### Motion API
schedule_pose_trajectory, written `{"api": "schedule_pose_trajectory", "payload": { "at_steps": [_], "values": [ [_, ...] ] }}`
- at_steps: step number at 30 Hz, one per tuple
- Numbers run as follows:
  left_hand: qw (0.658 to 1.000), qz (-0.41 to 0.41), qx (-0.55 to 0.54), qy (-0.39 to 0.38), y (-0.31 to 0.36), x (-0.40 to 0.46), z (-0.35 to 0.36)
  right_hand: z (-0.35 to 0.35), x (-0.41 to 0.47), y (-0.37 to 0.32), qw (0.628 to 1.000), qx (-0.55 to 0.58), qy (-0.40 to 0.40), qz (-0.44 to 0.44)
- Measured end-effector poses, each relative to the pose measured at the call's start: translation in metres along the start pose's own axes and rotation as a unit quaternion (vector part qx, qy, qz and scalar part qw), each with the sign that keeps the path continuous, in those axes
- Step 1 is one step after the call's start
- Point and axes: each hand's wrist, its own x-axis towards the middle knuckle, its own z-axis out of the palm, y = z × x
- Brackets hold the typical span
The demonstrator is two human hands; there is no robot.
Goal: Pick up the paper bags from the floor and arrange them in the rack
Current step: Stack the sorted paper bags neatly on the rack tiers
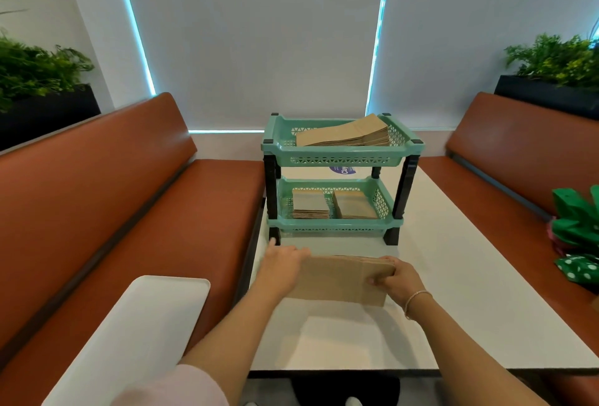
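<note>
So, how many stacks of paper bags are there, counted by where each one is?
Top shelf of the rack: 1 stack
Lower shelf: 2 stacks
On the table, held by left hand and right hand: 1 stack
Total: 4 stacks

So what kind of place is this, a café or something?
Probably a café or fast-food booth: two brown padded benches face each other across a white table, with planters behind, and a green rack stocked with takeaway-style paper bags.
</note>
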Motion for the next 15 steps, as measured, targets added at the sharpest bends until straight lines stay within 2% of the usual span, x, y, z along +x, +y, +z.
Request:
{"api": "schedule_pose_trajectory", "payload": {
  "at_steps": [2, 4, 6, 8, 13, 15],
  "values": [
    [0.988, -0.082, -0.128, 0.004, -0.016, -0.006, 0.000, 0.003, -0.001, 0.005, 1.000, -0.025, 0.003, 0.015],
    [0.946, -0.155, -0.284, -0.001, -0.022, -0.013, 0.003, 0.005, -0.003, 0.009, 0.998, -0.051, -0.003, 0.024],
    [0.910, -0.187, -0.371, 0.002, -0.022, -0.016, 0.007, 0.008, -0.003, 0.012, 0.997, -0.076, -0.008, 0.019],
    [0.884, -0.197, -0.423, 0.007, -0.019, -0.016, 0.008, 0.008, -0.002, 0.012, 0.996, -0.085, -0.007, 0.015],
    [0.837, -0.192, -0.510, 0.044, -0.006, -0.006, 0.002, 0.005, 0.002, 0.005, 1.000, 0.002, 0.031, 0.001],
    [0.823, -0.205, -0.529, 0.036, -0.003, -0.010, 0.008, 0.007, 0.000, 0.010, 0.999, 0.001, 0.043, 0.010]
  ]
}}
